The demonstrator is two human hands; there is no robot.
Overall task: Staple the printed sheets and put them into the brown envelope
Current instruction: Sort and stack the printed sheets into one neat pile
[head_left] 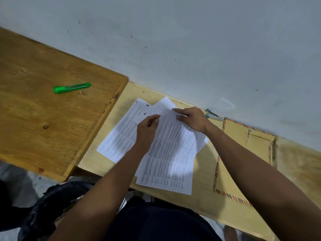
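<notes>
Several printed sheets (166, 153) lie fanned on a pale wooden desk (205, 185), some with handwritten numbers at the top. My left hand (147, 129) pinches the upper left edge of the top sheet. My right hand (191, 119) holds that sheet's top right corner. Further sheets (119, 134) spread out to the left beneath it. The brown envelope (243, 153), edged in red and dark stripes, lies flat to the right, partly under my right forearm. A small stapler (212, 115) rests by the wall just beyond my right hand.
A darker wooden table (43, 110) adjoins on the left, with a green utility knife (72, 87) on it. A pale wall (191, 49) runs along the desk's far edge. My dark-clothed lap (156, 223) is at the near edge.
</notes>
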